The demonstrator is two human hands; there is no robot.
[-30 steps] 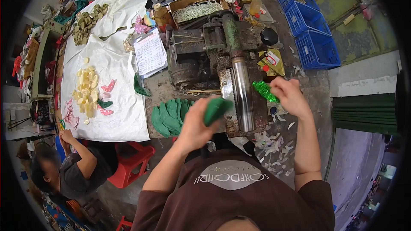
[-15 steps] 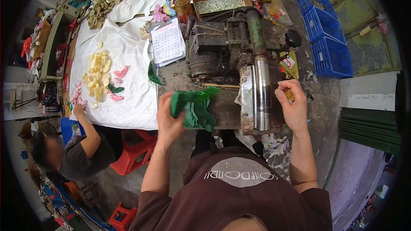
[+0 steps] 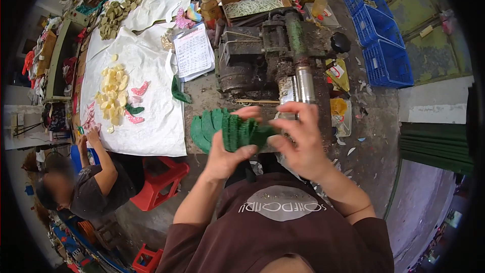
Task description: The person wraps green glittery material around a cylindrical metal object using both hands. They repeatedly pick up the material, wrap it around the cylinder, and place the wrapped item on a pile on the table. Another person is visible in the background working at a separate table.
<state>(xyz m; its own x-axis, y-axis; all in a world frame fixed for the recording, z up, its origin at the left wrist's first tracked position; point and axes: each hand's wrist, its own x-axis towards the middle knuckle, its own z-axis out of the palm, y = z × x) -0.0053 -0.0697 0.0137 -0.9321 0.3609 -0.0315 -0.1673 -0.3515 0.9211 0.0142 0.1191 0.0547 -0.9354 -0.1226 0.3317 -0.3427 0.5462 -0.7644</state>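
Observation:
My left hand (image 3: 222, 157) is closed around a fanned stack of green fabric pieces (image 3: 214, 126), held over the near edge of the table. Thumb and fingers press the stack from its two sides. At the stack's right end, my right hand (image 3: 307, 146) has its thumb and fingertips on the tip of a green piece; motion blurs it a little. Just beyond both hands stands a greasy machine (image 3: 242, 65) with a shiny metal roller (image 3: 305, 85), partly hidden by my right hand.
White sheeting (image 3: 156, 131) on the left bears yellow pieces (image 3: 113, 93), pink pieces (image 3: 140, 88) and olive pieces (image 3: 118, 15). A clipboard (image 3: 194, 53) lies beside the machine. Another person (image 3: 101, 184) works at the left edge. Blue crates (image 3: 386, 63) stand at right; a red stool (image 3: 156, 184) is near the table.
My left hand has moved right with the green pieces, now fanned out. My right hand has come left from beside the roller to the stack. The other person's second hand has come into view.

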